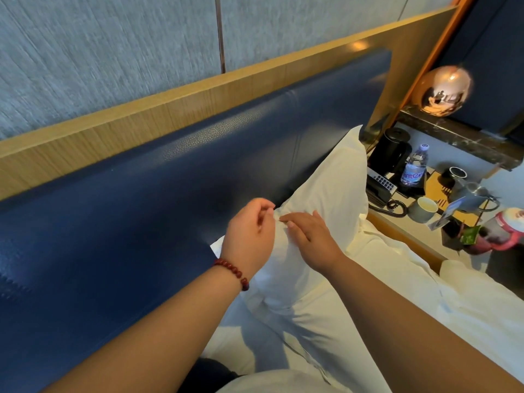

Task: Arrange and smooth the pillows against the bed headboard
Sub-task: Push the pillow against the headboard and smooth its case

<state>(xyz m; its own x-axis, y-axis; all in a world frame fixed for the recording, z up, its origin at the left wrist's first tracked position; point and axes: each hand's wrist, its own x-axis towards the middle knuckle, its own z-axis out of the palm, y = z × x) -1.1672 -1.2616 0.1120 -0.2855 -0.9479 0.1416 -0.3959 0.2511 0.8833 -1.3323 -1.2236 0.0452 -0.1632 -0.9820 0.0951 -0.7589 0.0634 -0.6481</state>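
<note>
A white pillow [331, 191] stands propped upright against the dark blue padded headboard [127, 211], near its right end. My left hand [249, 236], with a red bead bracelet on the wrist, pinches the pillow's upper left corner with curled fingers. My right hand [309, 234] lies flat on the pillow's front just right of that corner, fingers straight. The pillow's lower part is partly hidden behind both hands.
White bed linen [382, 293] covers the mattress below the pillow. A bedside table [402, 219] at right holds a black kettle [392, 151], a water bottle [414, 165], a phone [380, 185], a cup [424, 208] and clutter. A copper globe lamp [445, 90] hangs above it. A wooden frame [170, 106] tops the headboard.
</note>
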